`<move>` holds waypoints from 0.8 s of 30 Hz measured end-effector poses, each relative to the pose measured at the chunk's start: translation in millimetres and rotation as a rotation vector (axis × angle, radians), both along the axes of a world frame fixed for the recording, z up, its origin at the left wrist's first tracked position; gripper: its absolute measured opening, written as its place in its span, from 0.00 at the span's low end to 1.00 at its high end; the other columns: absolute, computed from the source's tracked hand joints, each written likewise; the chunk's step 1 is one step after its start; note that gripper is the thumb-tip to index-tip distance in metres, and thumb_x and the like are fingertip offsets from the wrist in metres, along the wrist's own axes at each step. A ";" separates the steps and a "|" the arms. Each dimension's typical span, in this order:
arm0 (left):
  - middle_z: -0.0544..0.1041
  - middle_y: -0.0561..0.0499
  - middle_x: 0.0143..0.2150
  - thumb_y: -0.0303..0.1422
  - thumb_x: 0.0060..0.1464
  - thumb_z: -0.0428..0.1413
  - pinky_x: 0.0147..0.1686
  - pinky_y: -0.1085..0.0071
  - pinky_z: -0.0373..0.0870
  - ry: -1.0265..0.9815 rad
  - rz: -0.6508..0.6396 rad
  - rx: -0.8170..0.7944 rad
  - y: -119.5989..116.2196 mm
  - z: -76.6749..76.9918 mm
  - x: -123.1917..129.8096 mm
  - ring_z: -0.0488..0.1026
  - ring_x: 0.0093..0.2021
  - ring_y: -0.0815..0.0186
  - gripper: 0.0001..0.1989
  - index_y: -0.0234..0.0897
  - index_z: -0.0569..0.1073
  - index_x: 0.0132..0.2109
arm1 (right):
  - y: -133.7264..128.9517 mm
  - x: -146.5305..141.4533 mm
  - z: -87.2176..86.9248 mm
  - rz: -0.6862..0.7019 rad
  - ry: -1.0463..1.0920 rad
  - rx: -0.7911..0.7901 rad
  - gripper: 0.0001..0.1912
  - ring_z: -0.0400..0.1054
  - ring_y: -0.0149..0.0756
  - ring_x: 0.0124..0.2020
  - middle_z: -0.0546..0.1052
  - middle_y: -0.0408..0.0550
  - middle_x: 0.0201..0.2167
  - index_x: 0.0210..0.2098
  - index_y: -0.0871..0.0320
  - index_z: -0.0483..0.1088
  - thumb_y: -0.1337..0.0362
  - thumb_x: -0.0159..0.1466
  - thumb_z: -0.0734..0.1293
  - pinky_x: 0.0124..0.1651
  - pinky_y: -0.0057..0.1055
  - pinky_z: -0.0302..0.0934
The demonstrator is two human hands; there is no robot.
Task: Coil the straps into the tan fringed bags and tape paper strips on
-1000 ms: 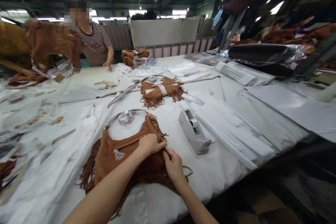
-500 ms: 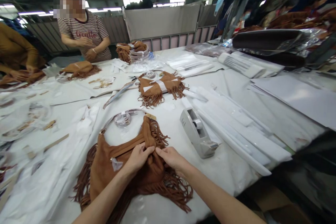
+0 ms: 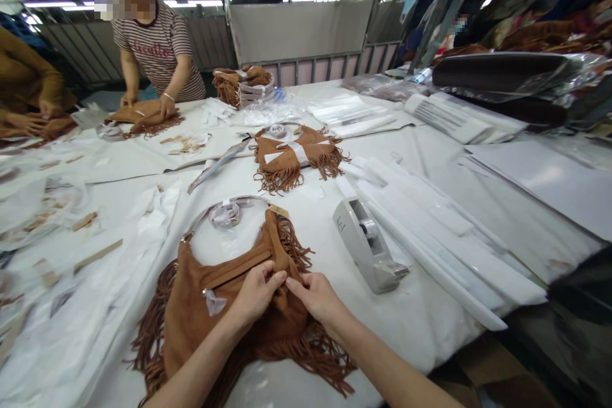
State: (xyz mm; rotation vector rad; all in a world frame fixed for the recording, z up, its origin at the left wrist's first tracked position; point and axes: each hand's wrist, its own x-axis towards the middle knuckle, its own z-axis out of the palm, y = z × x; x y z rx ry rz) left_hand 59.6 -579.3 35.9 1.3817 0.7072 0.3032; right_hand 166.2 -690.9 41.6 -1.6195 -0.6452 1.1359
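A brown suede handbag (image 3: pixel 191 306) with long fringes lies in front of me on the white-covered table. Its strap, partly wrapped, loops away at the top, and a small tag (image 3: pixel 278 211) sits at the upper corner. My left hand (image 3: pixel 258 290) pinches the bag's material near the right end of the zipper. Close beside it, my right hand (image 3: pixel 315 296) pinches the same folded side, with the two thumbs almost touching. White wrapping hangs from the zipper pull (image 3: pixel 213 301). A grey tape dispenser (image 3: pixel 366 245) stands right of the bag.
Farther back lies another fringed bag (image 3: pixel 299 153) with a white band round it. White sheets and wrapping strips (image 3: pixel 430 229) spread to the right, scraps and plastic to the left. Across the table, a co-worker in a striped shirt (image 3: pixel 157 44) handles a brown bag (image 3: pixel 143 116).
My hands stay on the bag's right side, their grip shifted slightly. The co-worker in stripes has lowered both hands onto the brown bag. The view has moved a little.
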 end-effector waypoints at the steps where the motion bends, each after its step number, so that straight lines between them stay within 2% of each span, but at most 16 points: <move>1: 0.69 0.54 0.24 0.49 0.46 0.59 0.23 0.77 0.59 -0.008 -0.003 -0.010 0.9 -1.1 -0.2 0.63 0.23 0.72 0.21 0.32 0.69 0.32 | -0.9 -0.3 0.0 0.003 0.030 0.013 0.31 0.64 0.33 0.24 0.73 0.47 0.22 0.28 0.64 0.74 0.38 0.55 0.63 0.27 0.28 0.58; 3: 0.69 0.54 0.24 0.49 0.47 0.58 0.24 0.76 0.59 -0.012 -0.012 -0.020 2.6 -1.1 -0.6 0.63 0.23 0.72 0.21 0.33 0.67 0.31 | -4.7 0.6 0.8 0.013 0.034 0.028 0.33 0.64 0.34 0.25 0.74 0.48 0.23 0.28 0.64 0.73 0.37 0.56 0.61 0.28 0.28 0.58; 5: 0.68 0.54 0.24 0.50 0.49 0.55 0.25 0.75 0.59 0.020 -0.021 0.039 2.7 3.5 -1.8 0.63 0.23 0.71 0.21 0.33 0.66 0.29 | -9.4 1.3 1.9 0.009 -0.047 0.036 0.31 0.64 0.35 0.26 0.73 0.48 0.23 0.26 0.63 0.72 0.37 0.56 0.61 0.28 0.29 0.58; 8: 0.70 0.53 0.26 0.51 0.51 0.53 0.28 0.73 0.58 0.183 -0.079 0.295 -2.0 19.0 -5.2 0.65 0.26 0.69 0.21 0.34 0.67 0.31 | -14.1 -0.8 2.3 -0.027 -0.247 0.031 0.27 0.62 0.35 0.26 0.71 0.45 0.21 0.23 0.61 0.69 0.41 0.57 0.61 0.28 0.28 0.56; 11: 0.72 0.50 0.30 0.50 0.44 0.59 0.29 0.72 0.57 0.415 -0.160 0.548 -9.5 35.1 -7.3 0.67 0.31 0.64 0.23 0.35 0.67 0.34 | -15.3 -5.2 -1.4 -0.071 -0.378 0.029 0.25 0.58 0.33 0.24 0.65 0.42 0.19 0.20 0.58 0.62 0.44 0.60 0.57 0.27 0.28 0.51; 13: 0.72 0.48 0.31 0.47 0.42 0.60 0.28 0.71 0.55 0.507 -0.211 0.642 -12.5 39.2 -5.8 0.68 0.31 0.63 0.21 0.35 0.67 0.34 | -15.7 -7.8 -7.5 -0.107 -0.405 0.035 0.25 0.56 0.32 0.24 0.63 0.42 0.18 0.19 0.57 0.59 0.44 0.61 0.56 0.27 0.29 0.50; 15: 0.72 0.49 0.30 0.40 0.44 0.58 0.28 0.71 0.53 0.530 -0.274 0.684 -12.7 36.2 -2.8 0.67 0.30 0.63 0.14 0.35 0.66 0.32 | -16.7 -9.1 -15.7 -0.154 -0.365 0.029 0.27 0.57 0.33 0.24 0.64 0.43 0.19 0.19 0.57 0.59 0.41 0.61 0.55 0.27 0.30 0.52; 19: 0.69 0.52 0.27 0.28 0.42 0.52 0.28 0.72 0.53 0.460 -0.307 0.656 -6.7 19.9 0.4 0.65 0.29 0.67 0.02 0.35 0.66 0.28 | -15.8 -6.4 -26.9 -0.194 -0.038 0.050 0.33 0.66 0.40 0.31 0.73 0.49 0.25 0.25 0.59 0.69 0.36 0.60 0.53 0.37 0.33 0.61; 22: 0.68 0.54 0.25 0.27 0.43 0.52 0.29 0.73 0.55 0.309 -0.295 0.470 -0.7 12.3 -3.7 0.64 0.29 0.67 0.01 0.34 0.67 0.27 | -5.3 -0.9 -23.4 -0.171 0.199 0.090 0.32 0.70 0.41 0.37 0.77 0.52 0.31 0.32 0.60 0.74 0.37 0.59 0.57 0.45 0.36 0.63; 24: 0.69 0.55 0.26 0.30 0.44 0.54 0.30 0.73 0.58 0.220 -0.277 0.287 1.9 10.8 -8.3 0.64 0.29 0.68 0.04 0.33 0.69 0.28 | 5.9 3.3 -18.0 -0.124 0.286 0.036 0.29 0.71 0.40 0.34 0.77 0.52 0.30 0.33 0.60 0.74 0.39 0.57 0.60 0.42 0.37 0.65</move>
